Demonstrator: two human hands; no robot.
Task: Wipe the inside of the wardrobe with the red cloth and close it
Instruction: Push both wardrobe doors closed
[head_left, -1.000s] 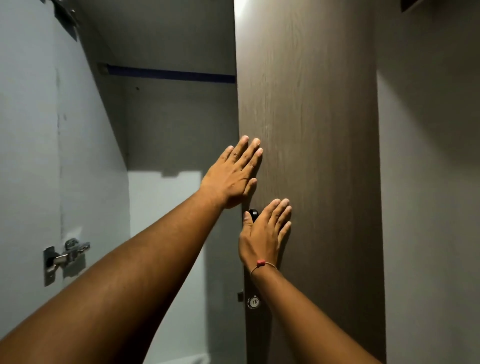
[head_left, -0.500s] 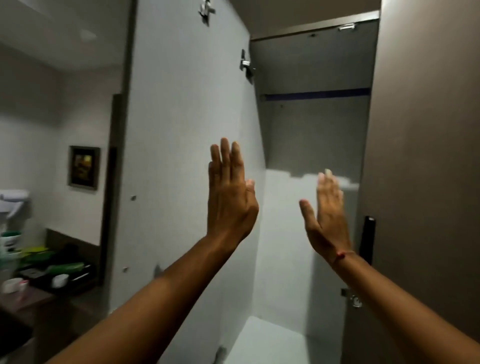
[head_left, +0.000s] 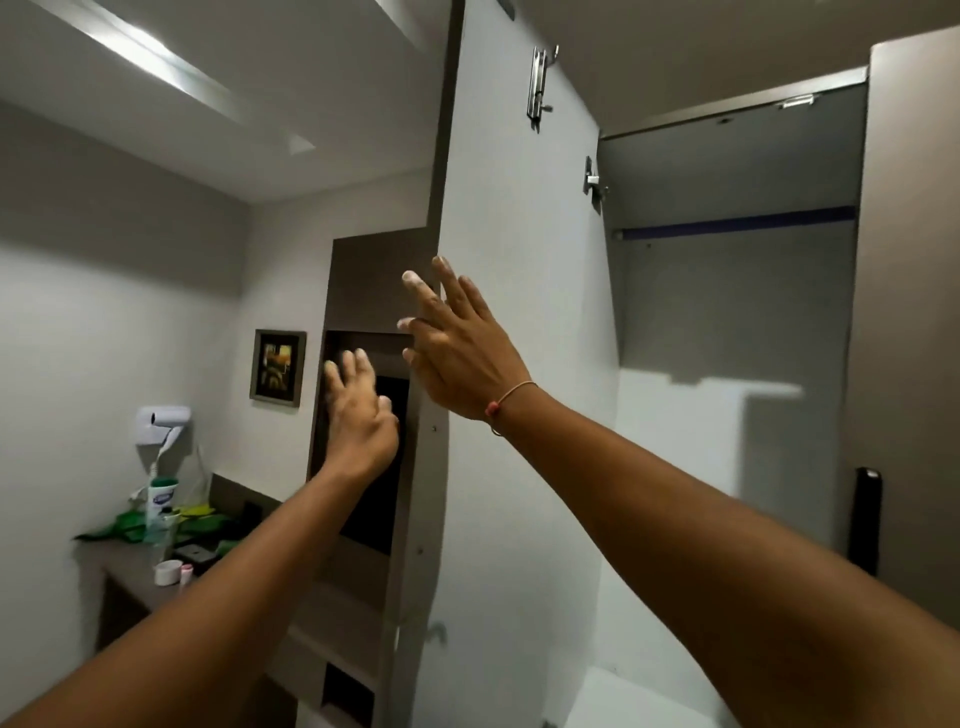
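Note:
The wardrobe stands open, its grey inside (head_left: 727, 322) visible at the right with a dark rail across the top. Its left door (head_left: 519, 364) swings out towards me, white inner face showing, with hinges near the top. The right door (head_left: 909, 312) is brown with a black handle (head_left: 866, 519). My right hand (head_left: 457, 348), fingers spread, is at the left door's outer edge. My left hand (head_left: 363, 415) is raised, fingers apart, just left of that edge; I cannot tell if it touches the door. Neither hand holds anything. No red cloth is in view.
Behind the left door is a brown shelf unit (head_left: 363, 519) with a dark recess. A desk (head_left: 130, 566) at the lower left carries a bottle, cups and green items. A wall hairdryer (head_left: 161, 423) and a framed picture (head_left: 278, 366) hang on the left wall.
My view has swung left from the right door to the left door. Both hands left the right door and moved to the left door's outer edge.

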